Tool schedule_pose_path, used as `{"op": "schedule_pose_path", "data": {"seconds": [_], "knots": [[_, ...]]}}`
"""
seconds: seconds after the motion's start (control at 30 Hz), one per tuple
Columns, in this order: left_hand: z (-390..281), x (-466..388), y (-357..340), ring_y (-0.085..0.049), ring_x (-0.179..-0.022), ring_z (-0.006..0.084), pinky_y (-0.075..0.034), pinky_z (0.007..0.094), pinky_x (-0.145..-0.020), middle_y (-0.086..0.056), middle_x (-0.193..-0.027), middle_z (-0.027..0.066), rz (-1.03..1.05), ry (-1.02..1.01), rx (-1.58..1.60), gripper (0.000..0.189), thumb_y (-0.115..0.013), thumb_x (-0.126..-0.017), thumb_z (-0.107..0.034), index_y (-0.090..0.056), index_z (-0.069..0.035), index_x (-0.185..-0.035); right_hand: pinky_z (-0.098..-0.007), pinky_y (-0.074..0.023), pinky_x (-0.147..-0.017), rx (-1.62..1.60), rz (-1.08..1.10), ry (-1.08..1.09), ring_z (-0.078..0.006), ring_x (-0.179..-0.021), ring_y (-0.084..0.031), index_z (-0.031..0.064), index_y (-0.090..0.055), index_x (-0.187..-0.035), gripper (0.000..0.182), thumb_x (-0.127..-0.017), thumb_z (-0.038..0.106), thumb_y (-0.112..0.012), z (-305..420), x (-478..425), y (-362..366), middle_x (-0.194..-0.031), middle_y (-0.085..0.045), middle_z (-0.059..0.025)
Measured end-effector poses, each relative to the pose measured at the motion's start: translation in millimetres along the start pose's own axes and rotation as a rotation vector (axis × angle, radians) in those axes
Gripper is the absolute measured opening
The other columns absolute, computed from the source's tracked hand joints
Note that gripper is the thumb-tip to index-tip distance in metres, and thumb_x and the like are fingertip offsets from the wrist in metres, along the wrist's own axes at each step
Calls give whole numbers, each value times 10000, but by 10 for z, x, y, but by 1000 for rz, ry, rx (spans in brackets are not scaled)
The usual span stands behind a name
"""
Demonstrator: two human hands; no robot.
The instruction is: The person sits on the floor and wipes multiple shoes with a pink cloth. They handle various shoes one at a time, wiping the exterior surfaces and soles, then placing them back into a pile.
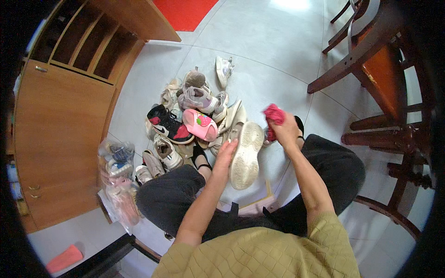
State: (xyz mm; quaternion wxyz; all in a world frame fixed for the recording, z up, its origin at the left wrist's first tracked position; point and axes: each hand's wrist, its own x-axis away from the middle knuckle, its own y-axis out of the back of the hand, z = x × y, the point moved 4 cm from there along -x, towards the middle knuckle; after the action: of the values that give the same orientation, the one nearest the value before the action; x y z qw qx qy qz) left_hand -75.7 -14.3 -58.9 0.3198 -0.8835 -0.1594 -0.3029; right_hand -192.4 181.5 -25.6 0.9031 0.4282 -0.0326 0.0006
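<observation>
My left hand grips a light-coloured shoe by its side, its pale, dirt-marked sole turned up. To the right of it, my right hand is closed on a crumpled red cloth, held apart from the shoe. Beyond my left hand lies a heap of shoes on the floor. In it are a black and red high-top sneaker, a pink slide with a strawberry ornament, a grey and lilac sneaker and a white sneaker. Another white sneaker lies apart, beyond the heap.
A wooden cabinet with an open door stands left. Clear plastic bags of shoes lean near it. A red mat lies at the top, wooden chairs stand right, and a pink slipper lies lower left.
</observation>
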Motion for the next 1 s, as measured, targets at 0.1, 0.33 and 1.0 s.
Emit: {"op": "schedule_pose_path", "data": {"seconds": [0.1,0.33,1.0], "knots": [[224,-326,44,-588,-781,121,-477,266,-678,-624,-927,35,-101,-69,-41,297,-645,-869,-224,-568,-37,-1086,-346,-497,-749,-433,-86,-252,-281,-844,-656,76,-682,-991,344,-723,290,-708,-234,-46,57,-939,-686,-147],[394,-1130,-174,-599,-743,223,-473,334,-685,-633,-880,96,-287,-410,-877,336,-678,-819,-310,-628,-16,-976,-294,-472,-790,-897,-303,-375,-167,-853,-610,-2,-633,-1024,342,-742,170,-725,-745,-52,-379,-936,-665,-71],[-1092,-3345,59,-589,-972,404,-458,459,-881,-540,-1196,248,-638,-610,-1377,756,-601,-765,-216,-242,-40,-1406,-298,-457,-812,-920,-343,-472,-181,-875,-584,-23,-612,-1011,349,-714,107,-741,-974,-337,-695,-956,-620,-91]]}}
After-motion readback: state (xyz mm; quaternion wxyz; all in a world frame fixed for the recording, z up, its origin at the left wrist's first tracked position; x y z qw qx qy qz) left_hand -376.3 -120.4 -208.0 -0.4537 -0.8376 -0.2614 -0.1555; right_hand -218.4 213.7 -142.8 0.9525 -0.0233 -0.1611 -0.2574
